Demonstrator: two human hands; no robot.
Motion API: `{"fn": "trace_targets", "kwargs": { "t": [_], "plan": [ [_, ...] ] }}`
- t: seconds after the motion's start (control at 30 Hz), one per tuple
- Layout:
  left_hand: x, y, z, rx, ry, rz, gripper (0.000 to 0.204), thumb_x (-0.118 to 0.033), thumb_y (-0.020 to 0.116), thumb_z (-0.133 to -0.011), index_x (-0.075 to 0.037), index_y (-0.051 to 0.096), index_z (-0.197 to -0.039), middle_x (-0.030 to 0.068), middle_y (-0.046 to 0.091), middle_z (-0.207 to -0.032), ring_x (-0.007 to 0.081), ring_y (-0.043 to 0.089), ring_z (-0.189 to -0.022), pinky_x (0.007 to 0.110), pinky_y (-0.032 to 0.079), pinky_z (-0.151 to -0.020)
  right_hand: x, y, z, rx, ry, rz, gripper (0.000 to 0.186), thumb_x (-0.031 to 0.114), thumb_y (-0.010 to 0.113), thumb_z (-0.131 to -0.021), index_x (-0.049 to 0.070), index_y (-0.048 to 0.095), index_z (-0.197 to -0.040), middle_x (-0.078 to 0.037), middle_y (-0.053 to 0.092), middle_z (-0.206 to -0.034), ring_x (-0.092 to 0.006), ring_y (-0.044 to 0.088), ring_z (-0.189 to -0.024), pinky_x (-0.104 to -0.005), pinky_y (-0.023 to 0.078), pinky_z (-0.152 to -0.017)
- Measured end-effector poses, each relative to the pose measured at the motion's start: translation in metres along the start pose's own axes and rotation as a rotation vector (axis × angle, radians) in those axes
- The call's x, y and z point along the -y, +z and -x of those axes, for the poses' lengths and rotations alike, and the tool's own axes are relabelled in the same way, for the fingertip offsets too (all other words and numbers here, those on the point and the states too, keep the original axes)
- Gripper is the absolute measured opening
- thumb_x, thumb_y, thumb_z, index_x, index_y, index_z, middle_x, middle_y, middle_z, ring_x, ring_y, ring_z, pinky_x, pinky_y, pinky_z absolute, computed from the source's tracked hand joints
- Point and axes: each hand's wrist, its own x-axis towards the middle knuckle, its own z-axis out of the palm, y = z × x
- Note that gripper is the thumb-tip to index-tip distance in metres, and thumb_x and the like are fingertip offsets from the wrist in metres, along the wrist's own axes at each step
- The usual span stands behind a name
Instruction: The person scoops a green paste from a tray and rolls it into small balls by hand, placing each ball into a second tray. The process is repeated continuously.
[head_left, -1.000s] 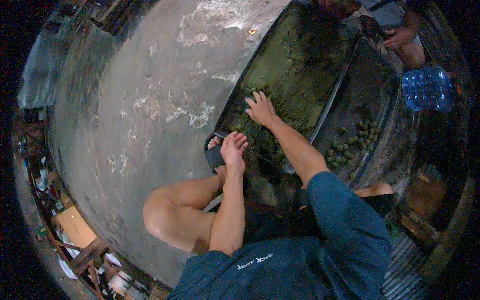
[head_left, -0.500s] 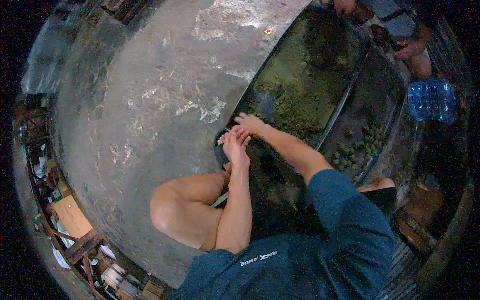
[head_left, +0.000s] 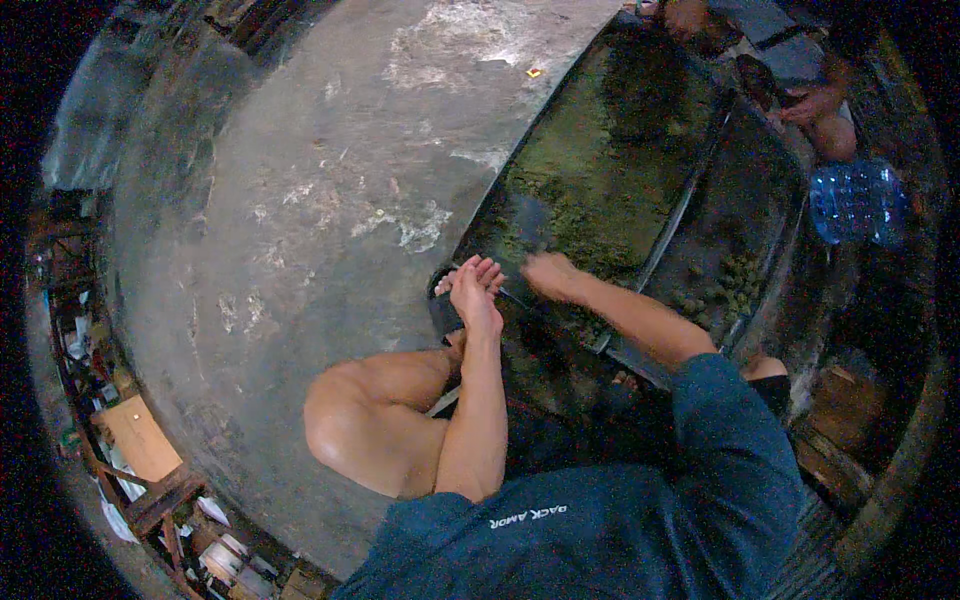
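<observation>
My left hand (head_left: pixel 478 292) is held palm up near the close end of the green-floored tray (head_left: pixel 655 185). Its fingers are spread and loosely bent, and nothing shows in the palm. To its right, my right hand (head_left: pixel 552 277) hovers over the close part of that tray with its fingers curled inward. Whatever those fingers hold, if anything, is hidden. Dark green crumbly material (head_left: pixel 548 195) lies in loose heaps across the tray.
A narrower dark tray along the right holds several small green lumps (head_left: pixel 738 280). Beyond it stands a clear blue plastic water jug (head_left: pixel 858 203). Another person's hand (head_left: pixel 812 103) is at the far right. Grey, stained concrete floor (head_left: pixel 270 200) spreads to the left.
My right hand has moved from beside my left hand to the right, over the tray, and its fingers have curled in. My left hand has barely moved.
</observation>
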Motion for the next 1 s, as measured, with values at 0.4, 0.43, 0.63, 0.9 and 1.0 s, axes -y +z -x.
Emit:
{"fn": "trace_targets", "kwargs": {
  "t": [0.4,0.43,0.63,0.9,1.0],
  "plan": [
    [0.023,0.022,0.003,0.081,-0.053,-0.100,0.024,-0.018,0.044,-0.092,-0.001,0.052,-0.107,0.0119,0.060,-0.094,0.0187,0.061,-0.081,0.028,0.051,-0.065,-0.026,0.097,0.096,0.012,-0.028,0.111,0.051,0.026,0.048,-0.086,0.014,0.036,-0.135,-0.012,0.032,-0.139,-0.0307,0.030,-0.128,-0.0438,0.033,-0.100],
    [0.027,0.026,0.005,0.104,-0.077,-0.113,0.024,-0.018,0.044,-0.092,-0.001,0.052,-0.107,0.0119,0.060,-0.094,0.0186,0.061,-0.081,0.028,0.051,-0.064,-0.023,0.096,0.108,0.033,-0.074,0.125,0.049,0.025,0.047,-0.086,0.015,0.038,-0.133,-0.013,0.036,-0.136,-0.0312,0.034,-0.125,-0.0431,0.037,-0.097],
    [0.037,0.021,0.025,0.192,-0.124,-0.229,0.025,-0.022,0.051,-0.086,-0.003,0.054,-0.103,0.0106,0.061,-0.094,0.0207,0.060,-0.079,0.033,0.050,-0.067,-0.005,0.108,0.102,0.254,0.037,-0.041,0.028,0.020,0.043,-0.085,0.014,0.053,-0.111,-0.011,0.053,-0.108,-0.0317,0.053,-0.099,-0.0407,0.051,-0.070],
    [0.052,-0.002,0.033,0.211,-0.153,-0.478,0.029,-0.023,0.049,-0.089,0.000,0.054,-0.106,0.0097,0.060,-0.091,0.0196,0.060,-0.079,0.029,0.048,-0.062,-0.030,0.115,0.098,-0.304,0.275,-0.438,0.022,0.018,0.056,-0.075,0.009,0.065,-0.093,-0.012,0.066,-0.087,-0.0318,0.062,-0.079,-0.0405,0.049,-0.071],
    [0.088,-0.003,0.014,0.374,-0.215,-0.584,0.037,-0.033,0.050,-0.089,-0.001,0.055,-0.107,0.0092,0.059,-0.091,0.0201,0.059,-0.080,0.029,0.047,-0.062,-0.070,0.085,0.103,-0.387,0.485,-1.072,0.029,0.022,0.066,-0.070,0.009,0.067,-0.096,-0.010,0.066,-0.097,-0.0228,0.062,-0.088,-0.0325,0.047,-0.078]
  ]
}}
